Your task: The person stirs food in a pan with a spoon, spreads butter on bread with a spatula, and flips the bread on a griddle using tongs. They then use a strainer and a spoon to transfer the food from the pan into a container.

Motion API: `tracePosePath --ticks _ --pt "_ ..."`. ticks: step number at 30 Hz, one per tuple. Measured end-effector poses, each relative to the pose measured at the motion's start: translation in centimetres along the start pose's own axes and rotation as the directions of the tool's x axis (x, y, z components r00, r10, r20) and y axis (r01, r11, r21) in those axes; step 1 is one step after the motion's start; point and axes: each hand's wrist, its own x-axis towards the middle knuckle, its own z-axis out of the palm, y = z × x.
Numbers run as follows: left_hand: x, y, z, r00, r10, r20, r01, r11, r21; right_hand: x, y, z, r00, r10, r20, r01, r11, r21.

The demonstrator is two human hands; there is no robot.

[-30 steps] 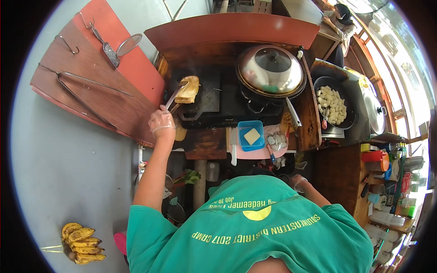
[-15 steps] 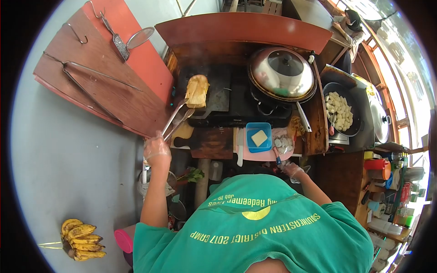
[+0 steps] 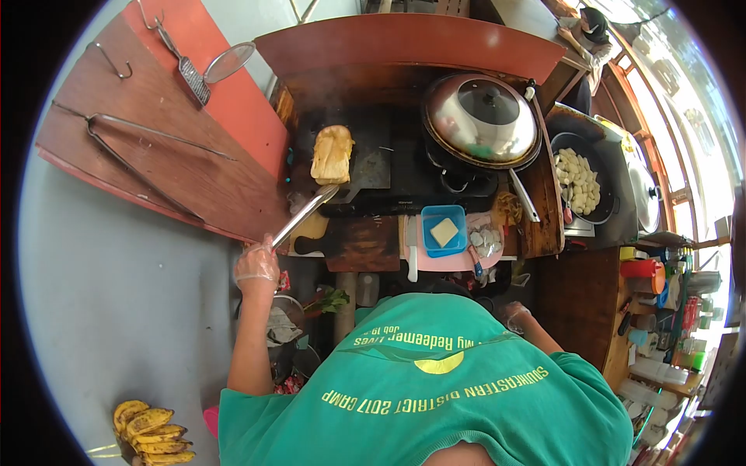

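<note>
My left hand [image 3: 258,266], in a clear plastic glove, is closed round the handles of metal tongs [image 3: 301,218]. Their tips meet the near edge of a browned slice of bread [image 3: 332,155], which lies on the dark griddle [image 3: 369,161]. The tong arms now look pressed nearly together. My right hand [image 3: 514,315], gloved too, hangs low beside my shirt, short of the pink cutting board [image 3: 435,262]. Its fingers look loosely bent with nothing visible in them. A blue container [image 3: 458,241] with a pale yellow block [image 3: 444,231] stands on that board, beside a white-handled knife [image 3: 413,268].
A lidded pan [image 3: 482,120] sits right of the griddle, its handle [image 3: 524,198] pointing towards me. Further right, a wok [image 3: 602,206] holds pale pieces. A dark wooden board [image 3: 361,245] lies in front. Bananas [image 3: 155,435] hang lower left. Another person [image 3: 594,43] is at upper right.
The tongs have closed up and swung near the bread's lower edge; the bread stays on the griddle. My right hand has drawn back from the pink board towards my body. The view has shifted slightly.
</note>
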Motion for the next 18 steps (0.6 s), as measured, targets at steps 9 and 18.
tracePosePath --ticks 9,18 --pt "3.0 -0.7 1.0 0.991 0.124 -0.056 -0.121 0.991 0.047 -6.3 -7.2 -1.1 0.991 -0.133 0.014 0.128 0.918 -0.376" --pt "7.6 0.6 2.0 0.987 0.116 -0.115 -0.107 0.991 0.084 -11.1 -9.3 -0.1 0.999 0.039 -0.027 -0.043 0.987 -0.155"
